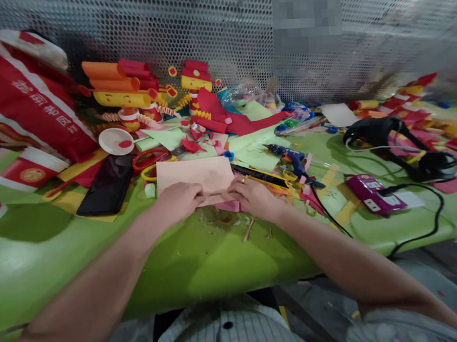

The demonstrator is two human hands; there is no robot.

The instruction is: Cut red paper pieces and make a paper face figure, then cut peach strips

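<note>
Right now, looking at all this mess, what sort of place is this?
Probably a paper-craft workspace: the green table holds a glue gun, scraps of coloured paper and little paper figures. The building itself, I can't tell.

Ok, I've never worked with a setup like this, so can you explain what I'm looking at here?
There is no machine here: these are a person's own bare hands. The single picture comes from a camera worn on the head, looking forward and down. The left hand and right hand both hold the near edge of a pale pink sheet. On the green table, a black phone lies to the left; a blue glue gun and a purple power strip lie to the right. Behind the sheet are paper scraps and paper figures with yellow faces.
</note>
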